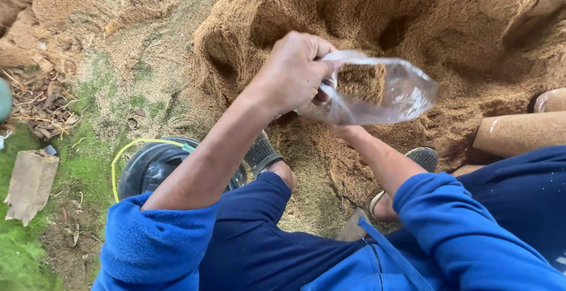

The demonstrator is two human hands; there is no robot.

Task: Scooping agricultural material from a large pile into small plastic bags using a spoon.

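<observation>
The left hand [293, 72] is closed on the mouth of a clear plastic bag [377, 93], pinching the gathered rim between thumb and fingers. The bag lies at 3 o'clock from that hand, touching it, held in the air above the sawdust pile [413, 14]. Its long axis runs roughly level, from 9 o'clock to 3 o'clock, mouth toward the left hand and closed bottom pointing to 3 o'clock, tipped slightly down. A clump of brown sawdust sits inside, near the middle of the bag.

The right hand is hidden under the bag; only its forearm [377, 155] shows, rising from 5 o'clock to meet the bag's underside near the mouth. Whether that hand is open or gripping cannot be told.

Below the arms, a dark round tub [150, 167] with a yellow-green cord stands at 7 o'clock from the bag, on mossy ground. Two sandalled feet rest at the pile's edge at 6 o'clock. Tan tubes [519, 132] lie at 4 o'clock, well apart from the bag
</observation>
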